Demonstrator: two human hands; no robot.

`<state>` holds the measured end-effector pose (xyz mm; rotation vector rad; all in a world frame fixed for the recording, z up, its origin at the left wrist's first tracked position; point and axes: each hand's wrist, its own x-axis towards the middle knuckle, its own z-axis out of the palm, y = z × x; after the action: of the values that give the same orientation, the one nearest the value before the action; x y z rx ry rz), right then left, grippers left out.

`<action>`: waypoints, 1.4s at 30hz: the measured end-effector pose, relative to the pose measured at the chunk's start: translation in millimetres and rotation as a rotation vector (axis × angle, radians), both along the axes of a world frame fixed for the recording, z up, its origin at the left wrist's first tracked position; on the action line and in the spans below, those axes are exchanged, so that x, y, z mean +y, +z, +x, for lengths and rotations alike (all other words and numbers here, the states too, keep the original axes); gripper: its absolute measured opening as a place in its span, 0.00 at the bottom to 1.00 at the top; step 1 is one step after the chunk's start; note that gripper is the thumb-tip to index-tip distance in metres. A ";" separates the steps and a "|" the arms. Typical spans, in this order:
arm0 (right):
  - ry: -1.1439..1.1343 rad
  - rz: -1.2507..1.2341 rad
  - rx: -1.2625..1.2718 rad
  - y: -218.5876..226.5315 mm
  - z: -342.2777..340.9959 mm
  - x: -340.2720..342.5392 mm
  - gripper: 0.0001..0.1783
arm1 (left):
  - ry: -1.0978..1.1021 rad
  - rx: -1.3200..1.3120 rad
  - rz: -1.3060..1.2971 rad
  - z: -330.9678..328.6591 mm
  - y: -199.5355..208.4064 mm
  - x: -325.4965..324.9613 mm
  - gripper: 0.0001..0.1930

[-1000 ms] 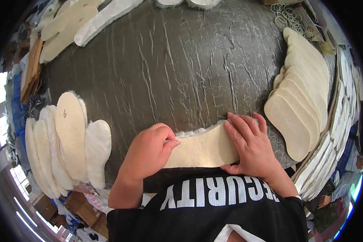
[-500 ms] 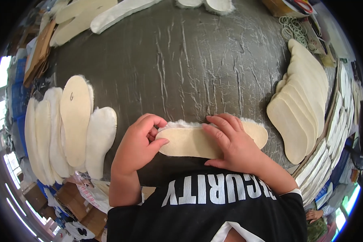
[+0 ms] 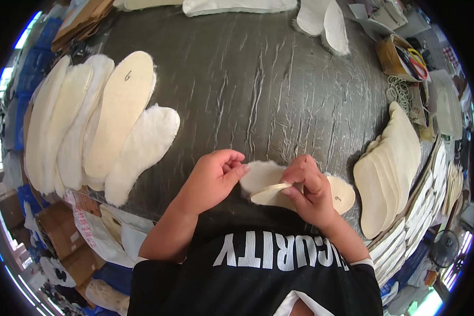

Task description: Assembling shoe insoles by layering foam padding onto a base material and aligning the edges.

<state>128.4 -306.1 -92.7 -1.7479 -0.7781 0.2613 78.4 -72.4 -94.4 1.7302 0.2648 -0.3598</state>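
Note:
In front of my chest lies a pair of cream, fleece-lined insoles, one over the other. My right hand [image 3: 309, 189] pinches the upper insole [image 3: 271, 196] between thumb and fingers, and its left part is bent up off the lower one. Beneath shows the white fleece of the lower insole [image 3: 260, 176]. The right end of the pair, with a handwritten mark, pokes out beyond my right hand. My left hand [image 3: 216, 176] is closed, thumb near forefinger, at the left end of the lower insole; whether it grips anything is hidden.
Overlapping fleece insoles [image 3: 124, 113] lie at the left. On the right stands a fanned stack of cream insoles [image 3: 387, 174], with more rows beyond it. A box of tools [image 3: 397, 58] and greenish rings [image 3: 399, 90] sit far right. More insoles [image 3: 239, 5] line the far edge.
The view has shifted, so the table's things appear displaced. My right hand has gone from lying flat over the insoles to pinching and bending up the upper one, uncovering fleece below.

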 end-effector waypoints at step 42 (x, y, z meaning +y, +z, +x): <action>-0.156 0.090 0.504 1.2 -2.9 -2.9 0.06 | -0.102 -0.030 -0.424 0.1 14.4 -10.7 0.01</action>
<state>125.5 -309.1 -91.6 -1.5545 -0.2818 0.5269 78.4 -83.1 -80.0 1.3325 0.0702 -0.4298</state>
